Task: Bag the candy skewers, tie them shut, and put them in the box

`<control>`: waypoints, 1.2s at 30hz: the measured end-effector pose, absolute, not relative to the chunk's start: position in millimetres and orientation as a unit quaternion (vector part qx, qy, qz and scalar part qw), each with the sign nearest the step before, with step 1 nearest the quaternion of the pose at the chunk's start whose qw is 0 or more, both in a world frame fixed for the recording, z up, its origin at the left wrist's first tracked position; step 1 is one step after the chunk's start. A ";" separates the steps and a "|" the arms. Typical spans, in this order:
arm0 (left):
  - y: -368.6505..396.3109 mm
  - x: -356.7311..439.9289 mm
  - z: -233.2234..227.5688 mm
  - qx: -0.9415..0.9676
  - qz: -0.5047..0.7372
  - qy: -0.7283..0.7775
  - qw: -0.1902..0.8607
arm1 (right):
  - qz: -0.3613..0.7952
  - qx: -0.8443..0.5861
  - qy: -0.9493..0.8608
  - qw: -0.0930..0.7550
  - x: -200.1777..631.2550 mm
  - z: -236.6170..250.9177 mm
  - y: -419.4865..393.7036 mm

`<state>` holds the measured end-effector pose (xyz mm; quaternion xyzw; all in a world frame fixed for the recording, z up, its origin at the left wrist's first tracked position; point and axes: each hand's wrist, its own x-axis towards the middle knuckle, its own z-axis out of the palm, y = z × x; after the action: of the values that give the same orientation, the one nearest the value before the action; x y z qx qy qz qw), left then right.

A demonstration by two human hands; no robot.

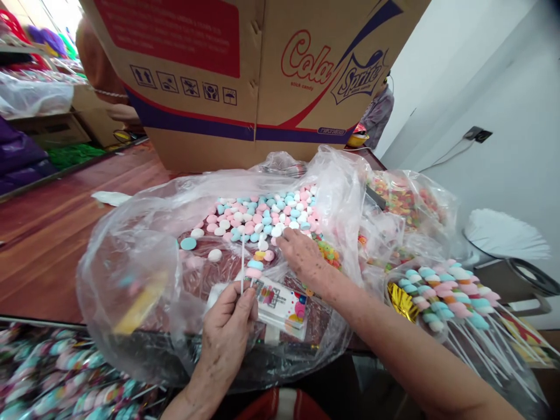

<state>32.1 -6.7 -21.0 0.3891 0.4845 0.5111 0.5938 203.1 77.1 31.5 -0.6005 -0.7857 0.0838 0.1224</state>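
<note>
A reddish wooden surface (48,245) is carrying a spread of clear plastic bags in a room with a pale wall (516,116) at the right, where a socket (478,135) is showing. A large cardboard carton (245,76) printed "Cola" and "Sprite" is standing at the far side, blocking much of the view behind it.

The left hand (227,338) is pinching a thin white stick (242,262) upright between thumb and fingers, its grip closed on the stick's lower end, near the middle of the scene. The right hand (301,254) is reaching just beyond and to the right of the stick, fingers bent down onto a heap of pink, blue and white candies (258,216) lying on an opened plastic bag (144,262); whether those fingers are holding a candy cannot be told. A small printed box (282,306) is lying just right of the left hand.

Finished candy skewers (446,291) are piling up in a bag at the right, their sticks cut off by the frame edge. More wrapped sweets (56,373) at the near left are blurring behind plastic. Another person's arm (98,64) is partly hidden behind the carton at the far left.
</note>
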 end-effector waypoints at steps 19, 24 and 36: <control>-6.4 33.9 -11.4 0.371 0.520 0.491 0.592 | 0.130 -0.586 -0.778 0.187 188.1 18.1 75.6; -7.2 32.3 -13.8 0.379 0.512 0.489 0.597 | 0.139 -0.569 -0.792 0.174 183.5 10.6 72.4; -4.0 30.1 -16.4 0.445 0.462 0.493 0.588 | 0.378 -0.578 -0.578 0.433 205.9 9.8 82.6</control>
<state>30.1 -4.0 -16.4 0.4453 0.4927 0.4620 0.5878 205.9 82.6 9.8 -0.5784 -0.5785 0.3783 0.4332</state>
